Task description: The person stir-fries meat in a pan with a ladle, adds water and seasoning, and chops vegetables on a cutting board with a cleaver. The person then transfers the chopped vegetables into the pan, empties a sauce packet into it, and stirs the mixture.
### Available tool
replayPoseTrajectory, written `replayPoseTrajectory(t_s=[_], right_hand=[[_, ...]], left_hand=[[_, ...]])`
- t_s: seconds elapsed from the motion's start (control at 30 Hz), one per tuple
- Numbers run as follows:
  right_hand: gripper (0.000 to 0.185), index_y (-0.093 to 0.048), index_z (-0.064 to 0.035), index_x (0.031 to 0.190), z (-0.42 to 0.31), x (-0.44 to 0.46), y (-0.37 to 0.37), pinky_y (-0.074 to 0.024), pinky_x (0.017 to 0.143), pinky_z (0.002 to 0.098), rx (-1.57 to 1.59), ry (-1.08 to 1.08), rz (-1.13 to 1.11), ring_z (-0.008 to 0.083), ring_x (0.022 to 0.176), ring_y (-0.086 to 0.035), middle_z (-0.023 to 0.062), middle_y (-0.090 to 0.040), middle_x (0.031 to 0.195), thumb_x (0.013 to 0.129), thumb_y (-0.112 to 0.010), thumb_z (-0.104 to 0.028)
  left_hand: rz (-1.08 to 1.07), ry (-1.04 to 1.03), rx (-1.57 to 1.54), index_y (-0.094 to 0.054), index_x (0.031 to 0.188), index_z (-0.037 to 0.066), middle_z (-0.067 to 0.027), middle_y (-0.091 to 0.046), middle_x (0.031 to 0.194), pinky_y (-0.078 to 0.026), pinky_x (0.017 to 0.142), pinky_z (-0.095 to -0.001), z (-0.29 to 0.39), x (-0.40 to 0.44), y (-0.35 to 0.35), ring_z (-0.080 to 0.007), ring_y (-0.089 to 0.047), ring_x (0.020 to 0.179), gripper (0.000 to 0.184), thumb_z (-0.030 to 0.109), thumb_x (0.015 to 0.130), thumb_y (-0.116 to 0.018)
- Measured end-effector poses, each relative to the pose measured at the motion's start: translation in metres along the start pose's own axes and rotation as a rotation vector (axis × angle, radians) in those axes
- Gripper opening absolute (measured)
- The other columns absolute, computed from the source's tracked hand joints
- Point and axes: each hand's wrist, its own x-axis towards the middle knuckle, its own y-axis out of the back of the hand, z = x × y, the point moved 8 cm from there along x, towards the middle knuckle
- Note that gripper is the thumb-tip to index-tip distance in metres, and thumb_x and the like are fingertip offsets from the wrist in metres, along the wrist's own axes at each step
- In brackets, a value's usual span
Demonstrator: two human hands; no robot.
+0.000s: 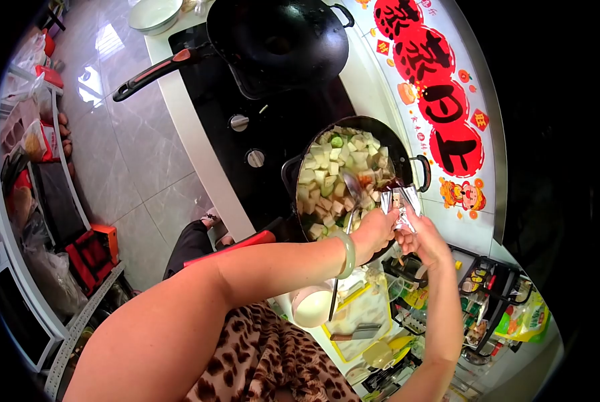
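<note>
My left hand (375,231), with a pale green bangle (347,256) at the wrist, pinches one side of a silver foil packet (406,201). From the other side my right hand (422,240) grips the same packet. It is over the near right rim of a black pan (395,144) full of pale diced vegetables (340,157) in liquid. Something dark red shows at the packet's mouth, and a reddish patch (365,181) lies among the cubes. A metal ladle (353,191) rests in the pan; its handle passes beneath my left forearm.
A black wok (280,43) with a long handle (156,74) sits on the far burner of the stove (209,114). Nearer me are a white bowl (311,307), a cutting board (370,305) and a knife (367,331). A rack of bottles (477,281) stands right.
</note>
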Motion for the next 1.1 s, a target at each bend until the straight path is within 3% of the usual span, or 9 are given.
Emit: replayPoseTrajectory(t_s=[0.1,0.2,0.43,0.5,0.73,0.9,1.1], right_hand=[[0.034,-0.059,-0.0093,0.096,-0.017,-0.003,0.006,-0.0450,0.042,0.0217,-0.164,-0.062,-0.110,0.0086,0.057,-0.057,0.0012,-0.062,0.074,0.092,-0.050,-0.042],[0.031,-0.059,-0.0100,0.096,-0.016,0.005,0.003,-0.0447,0.043,0.0224,-0.288,0.029,-0.128,0.0068,0.059,-0.056,-0.0001,-0.062,0.077,0.092,-0.051,-0.040],[0.028,-0.059,-0.0084,0.095,-0.011,0.014,0.010,-0.0343,0.041,0.0211,-0.199,0.160,-0.019,0.0044,0.056,-0.048,-0.0034,-0.056,0.073,0.091,-0.054,-0.036],[0.027,-0.059,-0.0086,0.093,-0.013,0.013,0.012,-0.0342,0.041,0.0213,-0.208,0.134,0.024,0.0045,0.054,-0.047,-0.0038,-0.055,0.071,0.091,-0.054,-0.035],[0.027,-0.060,-0.0085,0.089,-0.008,0.011,0.011,-0.0333,0.041,0.0209,-0.177,0.036,0.057,0.0054,0.048,-0.046,-0.0041,-0.053,0.063,0.089,-0.057,-0.036],[0.024,-0.060,-0.0086,0.092,-0.009,0.015,0.004,-0.0334,0.038,0.0205,-0.180,0.126,0.067,0.0037,0.047,-0.045,-0.0046,-0.053,0.062,0.089,-0.059,-0.032],[0.016,-0.061,-0.0068,0.088,-0.005,0.028,0.007,-0.0307,0.042,0.0195,-0.074,0.251,0.152,0.0034,0.049,-0.044,-0.0043,-0.053,0.065,0.089,-0.058,-0.023]], left_hand=[[-0.052,0.002,0.067,-0.045,0.069,0.014,0.0062,-0.033,0.054,-0.015,0.039,-0.0260,0.000,-0.007,-0.005,-0.0063,-0.022,0.042,0.034,0.032,0.098,-0.038],[-0.049,0.005,0.079,-0.042,0.067,0.014,0.0070,-0.030,0.052,-0.014,0.038,-0.0262,-0.004,0.000,-0.003,-0.0060,-0.021,0.041,0.038,0.037,0.097,-0.041],[-0.173,-0.056,0.028,-0.046,0.069,0.013,0.0047,-0.034,0.055,-0.020,0.040,-0.0254,0.005,-0.001,-0.009,-0.0069,-0.029,0.044,0.039,0.040,0.096,-0.041],[-0.068,0.001,0.030,-0.048,0.071,0.012,0.0035,-0.037,0.058,-0.022,0.041,-0.0257,0.007,-0.003,-0.004,-0.0081,-0.034,0.046,0.038,0.040,0.097,-0.040],[-0.148,-0.131,-0.134,-0.049,0.081,0.011,0.0033,-0.040,0.060,-0.020,0.040,-0.0247,0.003,0.012,-0.005,-0.0084,-0.031,0.046,0.027,0.029,0.098,-0.039],[0.076,-0.054,-0.110,-0.049,0.085,0.012,0.0033,-0.040,0.062,-0.019,0.039,-0.0249,-0.001,0.015,0.004,-0.0079,-0.028,0.044,0.019,0.023,0.098,-0.039],[0.148,-0.062,-0.062,-0.050,0.086,0.013,0.0033,-0.041,0.062,-0.023,0.039,-0.0237,-0.005,0.019,0.008,-0.0079,-0.034,0.046,0.017,0.025,0.096,-0.042]])
